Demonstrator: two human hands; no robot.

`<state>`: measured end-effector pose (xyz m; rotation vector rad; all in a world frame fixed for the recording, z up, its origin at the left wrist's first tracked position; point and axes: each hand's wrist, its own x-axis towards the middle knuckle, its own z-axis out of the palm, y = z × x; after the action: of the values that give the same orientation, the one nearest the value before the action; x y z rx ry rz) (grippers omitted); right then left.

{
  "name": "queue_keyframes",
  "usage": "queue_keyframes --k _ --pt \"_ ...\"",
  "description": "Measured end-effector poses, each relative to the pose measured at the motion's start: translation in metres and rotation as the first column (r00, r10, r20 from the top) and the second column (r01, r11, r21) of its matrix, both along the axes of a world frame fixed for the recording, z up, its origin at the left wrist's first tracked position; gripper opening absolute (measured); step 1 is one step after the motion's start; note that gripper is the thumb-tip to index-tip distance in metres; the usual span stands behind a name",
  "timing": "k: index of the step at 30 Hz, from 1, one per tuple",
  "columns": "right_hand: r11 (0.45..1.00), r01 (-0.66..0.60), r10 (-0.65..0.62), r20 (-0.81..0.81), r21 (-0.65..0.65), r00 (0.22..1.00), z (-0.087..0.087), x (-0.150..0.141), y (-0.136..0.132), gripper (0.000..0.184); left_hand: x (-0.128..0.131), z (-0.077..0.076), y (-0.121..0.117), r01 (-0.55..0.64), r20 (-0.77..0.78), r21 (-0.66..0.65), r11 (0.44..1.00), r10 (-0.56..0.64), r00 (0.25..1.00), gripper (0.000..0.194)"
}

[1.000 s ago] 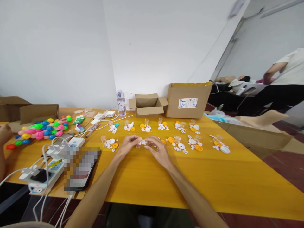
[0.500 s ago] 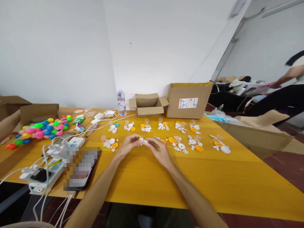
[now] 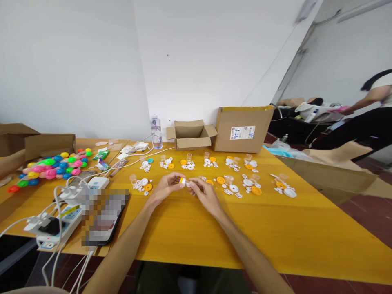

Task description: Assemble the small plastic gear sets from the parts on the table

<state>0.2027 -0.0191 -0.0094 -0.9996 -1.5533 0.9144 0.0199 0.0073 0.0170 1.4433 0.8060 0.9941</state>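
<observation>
"Checking my grip: findings?"
"Fingertips of your left hand and right hand nearly together, pinching an orange-and-white piece over the table."
"Any change?"
"Yes: orange now shows between your fingers; one second earlier, only white was visible."

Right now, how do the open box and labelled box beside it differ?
The open box gapes upward; the labelled box shows no opening. The labelled box is taller than the open box. The labelled box bears a white label; the open box shows none. Both are brown cardboard.
</observation>
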Motion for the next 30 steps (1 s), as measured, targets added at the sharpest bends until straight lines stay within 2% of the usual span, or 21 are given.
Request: queue_keyframes --k 7,16,25,30 --pt "0.997 -0.055 0.053 -0.043 -0.05 0.998 0.0026 -0.0007 -0.0015 0.041 -0.0005 0.0004 -0.0006 0.028 0.015 -0.011 1.0 -0.028 0.999 0.038" --pt "0.991 -0.097 0.092 -0.055 -0.088 0.994 -0.0044 -0.0027 0.0019 0.034 -0.0012 -0.0004 0.0002 0.026 -0.005 -0.007 1.0 -0.026 1.0 0.038" --pt "0.986 -0.129 0.131 0.015 -0.105 0.991 -0.0002 -0.0001 0.0004 0.047 -0.002 0.0001 0.0002 0.046 0.001 0.004 0.999 -0.046 0.999 0.033" --pt "0.988 -0.109 0.108 -0.015 -0.112 0.994 0.0001 -0.001 0.002 0.049 -0.0013 0.0009 -0.0004 0.047 0.016 -0.004 0.999 -0.047 0.999 0.032"
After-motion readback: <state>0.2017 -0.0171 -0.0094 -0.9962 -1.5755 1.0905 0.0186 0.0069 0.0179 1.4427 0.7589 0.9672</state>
